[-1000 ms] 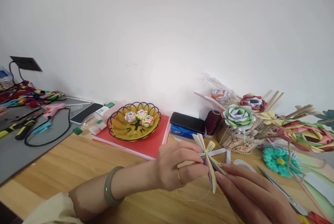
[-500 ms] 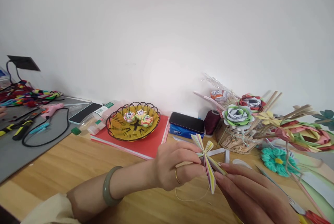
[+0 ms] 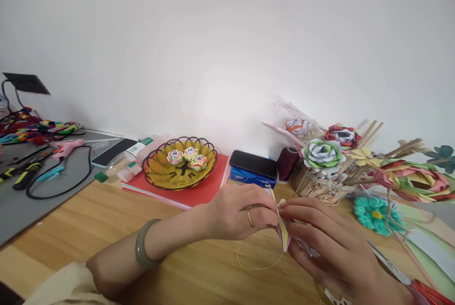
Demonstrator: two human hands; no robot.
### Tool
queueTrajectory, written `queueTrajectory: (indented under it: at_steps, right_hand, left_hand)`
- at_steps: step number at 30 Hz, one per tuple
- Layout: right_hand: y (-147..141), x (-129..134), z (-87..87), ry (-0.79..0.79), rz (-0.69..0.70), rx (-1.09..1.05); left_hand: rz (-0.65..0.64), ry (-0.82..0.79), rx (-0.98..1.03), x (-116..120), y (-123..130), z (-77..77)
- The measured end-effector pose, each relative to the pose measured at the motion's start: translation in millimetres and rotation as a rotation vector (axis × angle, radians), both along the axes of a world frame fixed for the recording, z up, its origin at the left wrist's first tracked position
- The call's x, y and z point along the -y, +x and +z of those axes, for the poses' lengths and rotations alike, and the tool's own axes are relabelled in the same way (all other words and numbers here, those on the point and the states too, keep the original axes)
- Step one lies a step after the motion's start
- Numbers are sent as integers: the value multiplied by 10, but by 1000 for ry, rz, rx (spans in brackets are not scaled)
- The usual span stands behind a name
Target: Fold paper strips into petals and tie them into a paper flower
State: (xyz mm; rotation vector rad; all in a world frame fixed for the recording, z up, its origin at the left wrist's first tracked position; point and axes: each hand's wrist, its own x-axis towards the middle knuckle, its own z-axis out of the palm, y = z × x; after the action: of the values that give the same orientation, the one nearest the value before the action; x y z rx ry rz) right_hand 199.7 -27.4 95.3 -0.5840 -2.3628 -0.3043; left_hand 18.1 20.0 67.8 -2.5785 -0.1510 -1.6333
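Observation:
Between my two hands is a folded paper piece (image 3: 283, 236), white with yellow and purple stripes, its pleats gathered at the middle. My left hand (image 3: 245, 212), with a gold ring and a green bangle on the wrist, pinches its left side. The fingers of my right hand (image 3: 327, 234) close over its right side and hide most of that half. A thin pale string (image 3: 258, 268) loops down below the paper onto the wooden table (image 3: 199, 272). Red-handled scissors (image 3: 394, 269) lie partly behind my right hand.
A yellow woven basket (image 3: 167, 174) with paper flowers rests on red paper (image 3: 213, 182). A phone (image 3: 254, 165) lies on a blue tissue pack (image 3: 249, 177). Paper flowers (image 3: 323, 153) crowd the right. A pink glue gun (image 3: 67, 148) and pliers (image 3: 28, 174) lie left.
My right hand has moved up and in, closing over the right part of the paper piece. The pleats that fanned out are now mostly covered by my fingers.

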Motion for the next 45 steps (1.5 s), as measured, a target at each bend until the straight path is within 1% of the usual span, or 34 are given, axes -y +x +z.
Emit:
queueTrajectory:
  at_steps: [4, 6, 10, 14, 16, 19, 24, 28, 30, 32, 34, 36, 37, 39, 41, 42, 43, 45]
  right_hand:
    - [-16, 17, 27, -106, 57, -2]
    - [-20, 31, 39, -173, 46, -21]
    - [-23, 61, 50, -327, 14, -53]
    - [-39, 72, 52, -484, 93, -89]
    - [-46, 71, 52, -523, 117, -92]
    - [-41, 62, 38, -492, 108, -90]
    - [-16, 34, -6, -337, 77, -103]
    - [-11, 22, -10, -225, 101, -111]
    - [-12, 23, -5, -212, 123, -116]
    - [-13, 25, -7, -256, 136, -134]
    - [-13, 21, -24, -381, 131, -180]
    - [-14, 15, -56, -558, 101, -255]
    - [-14, 11, -75, -652, 71, -296]
    - [-14, 3, -113, -821, -4, -388]
    - [-15, -8, -145, -969, -71, -484]
    - [-17, -16, -157, -1035, -92, -532]
    - [-19, -26, -166, -1094, -99, -581]
    - [-26, -47, -178, -1191, -94, -651]
  left_hand:
    - [-22, 27, -8, 5, 4, 34]
    - [-35, 18, -20, 8, 1, 41]
    - [-108, -72, -79, 6, -11, 38]
    - [-192, -139, -113, 15, -18, 47]
    - [-207, -148, -107, 23, -16, 62]
    - [-187, -122, -88, 32, -11, 82]
    - [-140, -54, -49, 49, -21, 78]
    - [-119, -27, -46, 58, -36, 75]
    - [-119, -22, -50, 54, -36, 80]
    - [-145, -60, -60, 50, -30, 84]
    - [-182, -180, -74, 54, -20, 87]
    - [-202, -391, -84, 68, -14, 90]
    - [-199, -537, -88, 76, -14, 94]
    - [-202, -902, -105, 91, -18, 108]
    - [-251, -1277, -119, 91, -22, 126]
    - [-296, -1427, -118, 84, -23, 133]
    - [-344, -1539, -103, 74, -21, 137]
    - [-427, -1674, -55, 48, -14, 134]
